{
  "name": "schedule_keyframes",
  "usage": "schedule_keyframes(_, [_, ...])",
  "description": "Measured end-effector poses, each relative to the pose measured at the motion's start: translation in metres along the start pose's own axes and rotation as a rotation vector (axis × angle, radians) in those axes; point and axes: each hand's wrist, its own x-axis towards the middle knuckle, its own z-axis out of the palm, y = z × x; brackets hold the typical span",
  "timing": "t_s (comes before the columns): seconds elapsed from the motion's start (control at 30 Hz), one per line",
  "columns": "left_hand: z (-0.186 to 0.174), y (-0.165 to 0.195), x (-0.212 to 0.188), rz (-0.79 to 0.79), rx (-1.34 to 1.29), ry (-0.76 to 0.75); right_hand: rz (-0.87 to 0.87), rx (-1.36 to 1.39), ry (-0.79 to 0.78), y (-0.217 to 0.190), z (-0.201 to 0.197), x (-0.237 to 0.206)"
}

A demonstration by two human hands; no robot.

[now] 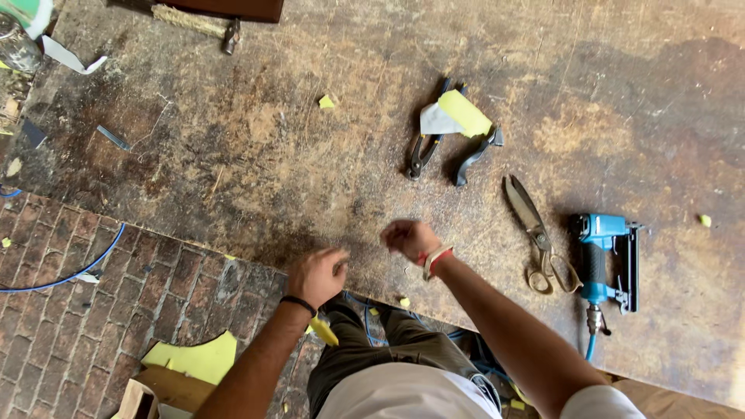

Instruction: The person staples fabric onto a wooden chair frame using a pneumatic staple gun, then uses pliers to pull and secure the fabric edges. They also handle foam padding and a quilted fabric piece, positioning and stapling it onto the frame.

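My left hand (317, 274) rests at the near edge of a worn brown worktable (326, 163), fingers curled, nothing visible in it. My right hand (410, 237) hovers just above the tabletop beside it, fingers bunched and blurred; whether it pinches something small I cannot tell. A black band is on my left wrist, a red and white one on my right. Beyond my right hand lie black pliers (425, 147) with a yellow foam scrap (464, 113) and a pale scrap on them.
Large metal scissors (535, 229) and a blue pneumatic stapler (605, 260) with its hose lie at the right. A hammer (200, 25) lies at the far edge. Yellow foam bits dot the table. A brick floor (85, 310), blue hose and yellow foam piece (198, 358) are at the left.
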Motion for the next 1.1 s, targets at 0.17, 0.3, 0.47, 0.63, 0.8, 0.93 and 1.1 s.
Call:
schedule_keyframes(0.17, [-0.002, 0.055, 0.066, 0.146, -0.547, 0.364, 0.130, 0.697, 0.026, -0.036, -0.018, 0.044])
schedule_keyframes(0.3, [0.004, 0.035, 0.079, -0.036, -0.451, 0.411, 0.303, 0.220, 0.229, -0.064, -0.075, 0.056])
schedule_keyframes(0.47, [0.026, -0.020, 0.031, -0.069, -0.264, -0.044, 0.084, -0.936, 0.734, -0.066, -0.183, 0.118])
schedule_keyframes(0.63, [0.035, -0.024, 0.019, -0.182, -0.474, -0.030, 0.337, -0.836, 0.555, -0.047, -0.193, 0.155])
schedule_keyframes(0.8, [0.026, -0.011, 0.014, -0.226, -0.523, -0.024, 0.058, -0.692, 0.678, -0.046, -0.145, 0.121])
schedule_keyframes(0.93, [0.030, -0.026, 0.002, -0.268, -0.597, -0.007, 0.065, -0.800, 0.526, -0.034, -0.080, 0.057])
schedule_keyframes(1.1, [0.043, -0.056, -0.014, -0.175, -0.717, 0.171, 0.178, -0.940, 0.087, -0.021, 0.038, 0.041])
